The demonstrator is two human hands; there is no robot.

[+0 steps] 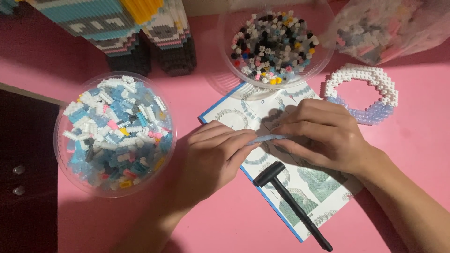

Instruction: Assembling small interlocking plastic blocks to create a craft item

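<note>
Fingertips of both hands pinch one thin, pale-blue curved strip of tiny bricks [268, 138], which lies nearly level, its long axis running left to right between them above the instruction sheet [323, 187] near the middle of the pink table [225, 225]. The left hand [213, 157] closes thumb and fingers on the strip's left end, the right hand [323, 136] arches over and grips its right end, so neither is clearly nearer. A small black hammer [288, 199] lies on the sheet just below the hands, apart from both; a white-and-lilac brick ring [363, 93] sits beyond the right hand.
</note>
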